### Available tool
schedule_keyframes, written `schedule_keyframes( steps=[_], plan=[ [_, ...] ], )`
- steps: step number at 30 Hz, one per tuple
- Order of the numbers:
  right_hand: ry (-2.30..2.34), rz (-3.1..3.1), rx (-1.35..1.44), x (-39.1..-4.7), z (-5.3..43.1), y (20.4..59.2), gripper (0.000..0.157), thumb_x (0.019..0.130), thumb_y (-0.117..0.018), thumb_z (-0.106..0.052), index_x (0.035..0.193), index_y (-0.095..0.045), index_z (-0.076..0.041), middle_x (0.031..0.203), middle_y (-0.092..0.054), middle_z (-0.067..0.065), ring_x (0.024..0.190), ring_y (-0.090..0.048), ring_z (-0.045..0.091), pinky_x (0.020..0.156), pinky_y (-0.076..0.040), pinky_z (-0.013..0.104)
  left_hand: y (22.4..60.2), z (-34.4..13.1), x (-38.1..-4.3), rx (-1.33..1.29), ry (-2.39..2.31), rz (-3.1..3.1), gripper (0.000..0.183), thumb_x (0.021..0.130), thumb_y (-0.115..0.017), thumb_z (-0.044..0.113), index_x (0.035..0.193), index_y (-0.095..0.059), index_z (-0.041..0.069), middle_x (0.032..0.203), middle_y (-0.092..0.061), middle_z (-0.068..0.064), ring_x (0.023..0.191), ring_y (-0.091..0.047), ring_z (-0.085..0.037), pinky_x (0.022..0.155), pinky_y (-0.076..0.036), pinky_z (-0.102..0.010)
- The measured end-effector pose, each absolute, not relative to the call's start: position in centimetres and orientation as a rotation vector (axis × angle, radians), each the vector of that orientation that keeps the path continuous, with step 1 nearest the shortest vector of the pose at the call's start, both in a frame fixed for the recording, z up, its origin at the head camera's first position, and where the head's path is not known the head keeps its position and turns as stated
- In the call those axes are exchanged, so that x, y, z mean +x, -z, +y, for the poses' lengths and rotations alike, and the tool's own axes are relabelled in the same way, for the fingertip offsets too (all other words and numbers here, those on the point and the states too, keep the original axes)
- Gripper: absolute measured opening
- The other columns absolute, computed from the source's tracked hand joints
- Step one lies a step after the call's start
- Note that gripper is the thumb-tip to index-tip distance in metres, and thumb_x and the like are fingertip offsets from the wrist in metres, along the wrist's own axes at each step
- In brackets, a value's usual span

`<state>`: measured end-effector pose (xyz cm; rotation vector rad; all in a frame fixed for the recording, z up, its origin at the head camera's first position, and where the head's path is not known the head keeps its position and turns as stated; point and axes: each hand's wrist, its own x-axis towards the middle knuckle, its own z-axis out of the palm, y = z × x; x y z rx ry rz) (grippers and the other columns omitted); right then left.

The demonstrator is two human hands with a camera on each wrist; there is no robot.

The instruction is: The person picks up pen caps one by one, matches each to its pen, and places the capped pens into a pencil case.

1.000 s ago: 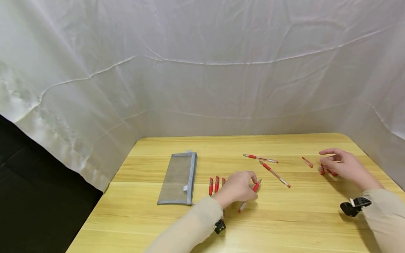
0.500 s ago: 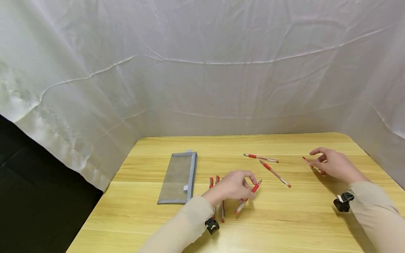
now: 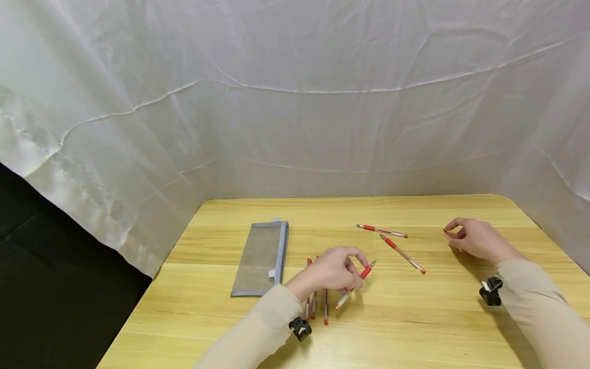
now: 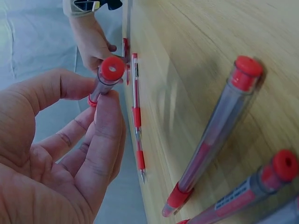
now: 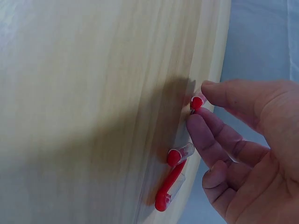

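Note:
My left hand (image 3: 334,269) pinches an uncapped red gel pen (image 3: 365,272) between thumb and fingers, its metal tip pointing up and away to the right. In the left wrist view the red end plug of that pen (image 4: 112,69) faces the camera. On the right side of the table, my right hand (image 3: 479,240) has thumb and index finger around a clear-and-red pen cap (image 5: 197,101). Two more caps, a nearer one (image 5: 174,157) and a lower one (image 5: 161,200), lie beside its curled fingers. Several capped red pens (image 3: 325,307) lie partly hidden under my left wrist.
Two uncapped red pens, a farther one (image 3: 381,230) and a nearer one (image 3: 403,254), lie between the hands on the wooden table (image 3: 438,328). A grey mesh zip pouch (image 3: 258,259) rests at the left. White curtains (image 3: 322,128) hang behind the table.
My right hand has moved left from the other caps to the leftmost cap and closed its fingertips around it. The left hand has shifted slightly left and nearer with the pen.

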<state>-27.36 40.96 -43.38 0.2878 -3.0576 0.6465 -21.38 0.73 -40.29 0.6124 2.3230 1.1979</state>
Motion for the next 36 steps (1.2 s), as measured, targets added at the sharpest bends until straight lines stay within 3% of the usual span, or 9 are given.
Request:
schedule_keyframes(
  steps=[6,11,14,20,26,32,36],
  plan=[
    [-0.63,-3.054,0.276,-27.8,40.8,43.5,0.026,0.098,-0.073,-0.014,0.115,-0.069,0.004,0.088,-0.076,0.014,0.076,-0.066,0.022,0.07,-0.05,0.038,40.3,0.2,-21.4,0.635,-1.197,2.319,0.028,0.091,-0.079,0.002,0.112,-0.071,0.02,0.081,-0.07,0.002,0.058,-0.066,-0.015,0.061,-0.062,-0.034],
    [-0.61,-3.042,0.292,-28.0,40.7,43.6,0.023,0.098,-0.073,-0.014,0.113,-0.07,0.003,0.088,-0.076,0.015,0.08,-0.071,0.032,0.077,-0.056,0.055,40.3,0.0,-21.4,0.634,-1.209,2.312,0.029,0.091,-0.078,0.001,0.113,-0.072,0.018,0.082,-0.069,0.001,0.059,-0.066,-0.014,0.059,-0.06,-0.029],
    [-0.614,-3.054,0.285,-28.1,40.6,43.6,0.023,0.096,-0.073,-0.012,0.114,-0.07,0.003,0.089,-0.075,0.014,0.08,-0.071,0.033,0.078,-0.055,0.059,40.3,-0.2,-21.4,0.631,-1.208,2.315,0.029,0.09,-0.079,0.001,0.113,-0.072,0.018,0.083,-0.07,0.001,0.059,-0.066,-0.015,0.059,-0.061,-0.031],
    [-0.626,-3.076,0.276,-28.1,40.3,43.3,0.024,0.092,-0.074,-0.012,0.113,-0.072,0.0,0.089,-0.075,0.011,0.079,-0.068,0.027,0.073,-0.053,0.047,40.4,-0.5,-21.6,0.666,-1.187,2.332,0.03,0.09,-0.079,0.001,0.114,-0.072,0.018,0.082,-0.07,0.002,0.059,-0.067,-0.016,0.06,-0.061,-0.033],
    [-0.64,-3.116,0.238,-28.1,40.3,43.1,0.024,0.089,-0.073,-0.011,0.111,-0.072,0.001,0.09,-0.074,0.012,0.077,-0.063,0.022,0.069,-0.047,0.035,40.5,-0.9,-21.9,0.694,-1.162,2.354,0.031,0.091,-0.076,0.001,0.117,-0.073,0.018,0.084,-0.07,0.004,0.058,-0.067,-0.014,0.056,-0.054,-0.026],
    [-0.651,-3.113,0.224,-28.1,40.1,43.2,0.023,0.095,-0.072,-0.014,0.108,-0.074,0.004,0.086,-0.074,0.009,0.073,-0.061,0.018,0.068,-0.046,0.033,40.5,-1.2,-22.0,0.725,-1.142,2.367,0.032,0.091,-0.075,0.001,0.118,-0.072,0.018,0.084,-0.07,0.004,0.059,-0.066,-0.013,0.053,-0.046,-0.022],
    [-0.65,-3.103,0.235,-27.9,40.0,43.3,0.022,0.098,-0.072,-0.016,0.106,-0.075,0.004,0.085,-0.073,0.007,0.073,-0.06,0.018,0.068,-0.046,0.034,40.6,-1.5,-22.0,0.734,-1.141,2.357,0.031,0.092,-0.075,0.001,0.119,-0.072,0.018,0.084,-0.07,0.004,0.06,-0.065,-0.012,0.054,-0.046,-0.021]
  ],
)
